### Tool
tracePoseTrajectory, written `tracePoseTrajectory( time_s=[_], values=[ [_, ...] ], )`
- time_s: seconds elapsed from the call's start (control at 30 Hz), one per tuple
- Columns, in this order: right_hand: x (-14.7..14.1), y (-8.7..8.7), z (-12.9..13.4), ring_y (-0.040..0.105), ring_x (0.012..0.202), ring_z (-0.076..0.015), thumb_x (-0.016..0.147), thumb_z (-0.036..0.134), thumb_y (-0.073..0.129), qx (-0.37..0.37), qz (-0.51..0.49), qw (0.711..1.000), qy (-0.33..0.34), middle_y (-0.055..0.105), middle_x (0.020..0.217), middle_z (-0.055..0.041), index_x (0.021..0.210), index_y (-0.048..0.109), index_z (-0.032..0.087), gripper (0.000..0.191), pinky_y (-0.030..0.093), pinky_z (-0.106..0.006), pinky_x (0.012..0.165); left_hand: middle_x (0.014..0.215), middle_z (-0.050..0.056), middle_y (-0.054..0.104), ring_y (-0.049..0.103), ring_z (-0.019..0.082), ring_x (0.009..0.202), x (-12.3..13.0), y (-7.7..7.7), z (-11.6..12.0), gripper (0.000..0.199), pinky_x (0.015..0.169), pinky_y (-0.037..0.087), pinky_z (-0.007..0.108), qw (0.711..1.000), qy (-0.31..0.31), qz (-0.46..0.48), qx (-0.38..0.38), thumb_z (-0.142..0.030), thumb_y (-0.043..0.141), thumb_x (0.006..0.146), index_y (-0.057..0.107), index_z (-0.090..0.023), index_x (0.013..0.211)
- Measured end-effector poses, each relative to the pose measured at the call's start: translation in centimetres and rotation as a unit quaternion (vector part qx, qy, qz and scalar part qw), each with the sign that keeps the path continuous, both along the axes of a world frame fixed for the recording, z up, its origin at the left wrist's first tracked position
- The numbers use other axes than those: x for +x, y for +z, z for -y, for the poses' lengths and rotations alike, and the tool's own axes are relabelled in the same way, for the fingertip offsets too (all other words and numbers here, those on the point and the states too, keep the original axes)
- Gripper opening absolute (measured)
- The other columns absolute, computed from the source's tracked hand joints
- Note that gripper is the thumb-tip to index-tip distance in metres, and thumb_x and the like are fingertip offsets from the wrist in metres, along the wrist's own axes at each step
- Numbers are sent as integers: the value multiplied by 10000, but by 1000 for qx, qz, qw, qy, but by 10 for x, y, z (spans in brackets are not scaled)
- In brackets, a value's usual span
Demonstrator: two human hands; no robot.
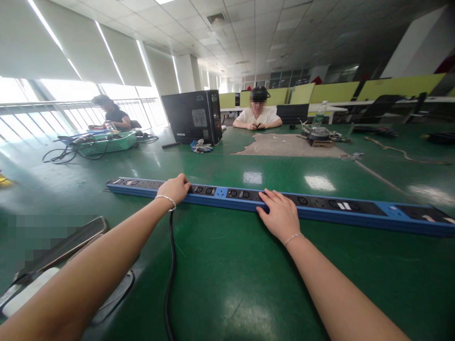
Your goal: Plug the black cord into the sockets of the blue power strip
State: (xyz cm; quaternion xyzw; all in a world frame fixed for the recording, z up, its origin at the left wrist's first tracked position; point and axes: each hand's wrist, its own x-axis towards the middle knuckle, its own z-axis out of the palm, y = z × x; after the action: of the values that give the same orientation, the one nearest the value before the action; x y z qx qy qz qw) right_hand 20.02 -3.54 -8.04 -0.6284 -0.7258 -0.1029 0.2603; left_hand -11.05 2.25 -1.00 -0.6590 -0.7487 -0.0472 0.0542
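A long blue power strip (220, 192) with black socket panels lies across the green table. My left hand (175, 188) is closed over it left of the middle, fingers curled toward the far side; their tips are hidden. Stretched fingers of my right hand (279, 210) rest on top of the strip right of the middle, the thumb at its near edge. A black cable (171, 270) comes out below my left wrist and runs toward me; its upper end is hidden behind the hand.
Beside my left forearm are a dark flat device (83, 234), partly blurred, and a white object (30, 289). Farther back stand a green basket (110, 143) with cables, a black computer case (194, 118), gloves (201, 146) and a bottle (320, 113). Two people sit beyond.
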Motion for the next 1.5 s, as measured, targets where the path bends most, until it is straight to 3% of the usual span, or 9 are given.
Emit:
tracePoseTrajectory(
  time_s=[0.2,0.33,0.43,0.5,0.6,0.73,0.93,1.33,1.5],
  values=[
    [0,0,0,421,1228,-226,824,343,496,-2,-5,1000,0,532,1307,-18,1193,581,271,385,301,-421,990,921,111,688,631,277,904,-1,12,2,364,747,476,360,999,22,33,23,-462,358,836,575,-227,1009],
    [0,0,0,421,1227,-228,829,347,489,-3,-4,1000,0,529,1311,-23,1194,581,260,387,301,-420,988,830,71,680,639,226,757,-9,55,6,396,705,481,332,986,30,93,137,-483,361,843,571,-214,1043],
    [0,-1,0,420,1226,-230,826,345,495,-4,-4,1000,-2,523,1317,-26,1199,579,248,394,299,-417,989,686,14,653,594,152,555,-11,87,12,378,633,483,296,981,-9,142,131,-461,397,837,572,-198,1045],
    [0,-2,-1,421,1226,-228,826,344,497,-4,-4,1000,-2,523,1318,-24,1199,579,242,396,298,-413,991,642,0,641,561,129,482,-8,96,16,356,571,471,277,980,-22,163,112,-438,428,824,571,-188,1034],
    [0,-2,-1,426,1223,-227,828,342,491,0,-2,1000,-2,528,1312,-23,1193,583,241,390,299,-413,991,615,0,640,532,114,425,2,89,19,311,483,433,253,977,-33,202,61,-402,459,804,570,-181,993],
    [0,-2,-1,428,1222,-229,827,335,489,6,2,1000,0,530,1310,-33,1190,584,248,385,302,-420,987,592,-9,641,530,107,400,30,59,16,243,426,397,231,965,-62,255,-29,-339,472,788,545,-184,961],
    [0,-2,0,422,1226,-223,830,331,487,3,2,1000,1,530,1310,-30,1198,577,232,391,293,-411,996,597,-25,653,544,107,407,72,28,4,202,455,414,230,968,-108,214,-76,-329,478,769,556,-194,897],
    [-1,-1,1,417,1227,-221,823,332,499,0,-12,1000,2,530,1310,-23,1197,577,251,391,285,-413,1002,559,-16,641,594,136,483,83,15,-9,205,525,448,236,976,-121,161,-86,-349,486,745,583,-199,846],
    [-1,-2,0,418,1225,-227,818,332,502,5,-14,1000,4,532,1306,-29,1198,576,258,394,285,-422,998,674,34,681,632,172,600,90,16,-7,224,639,467,272,984,-123,107,-75,-320,482,748,592,-190,893]
  ],
)
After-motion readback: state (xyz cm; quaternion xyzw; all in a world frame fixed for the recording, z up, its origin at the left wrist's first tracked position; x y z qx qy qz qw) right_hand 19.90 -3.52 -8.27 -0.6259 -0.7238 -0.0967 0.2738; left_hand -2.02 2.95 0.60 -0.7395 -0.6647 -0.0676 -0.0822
